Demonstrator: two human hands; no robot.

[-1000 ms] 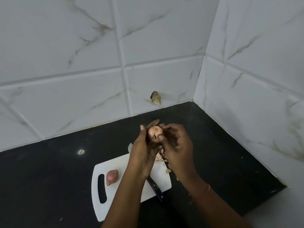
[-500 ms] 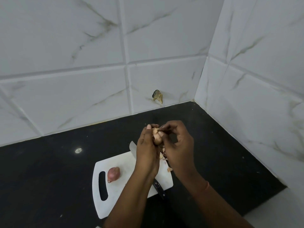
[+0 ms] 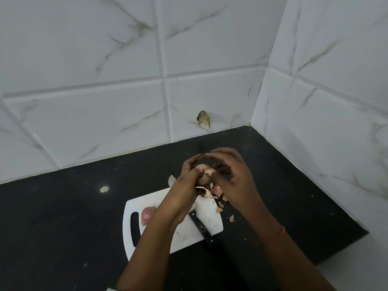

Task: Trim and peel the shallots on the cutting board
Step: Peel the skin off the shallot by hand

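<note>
You have two shallots in view. One, the shallot in your hands (image 3: 204,173), is raised above the far end of the cutting board (image 3: 212,224); your left hand (image 3: 184,192) curls its grip round it from the left, and your right hand (image 3: 233,181) pinches at its top with curled fingers. The second shallot (image 3: 147,214) lies alone on the board beside the handle slot, partly hidden by your left forearm.

One knife (image 3: 201,226) lies on the board under your left wrist; its dark handle runs past the near edge of the board and its blade tip shows beyond your left hand. Several peel scraps (image 3: 219,204) lie at the board's right edge, and one more lies just off it on the black table (image 3: 63,217).

The board sits near the corner where two tiled walls meet. Open table lies to its left and to the right up to the side wall. No writing can be read anywhere.
</note>
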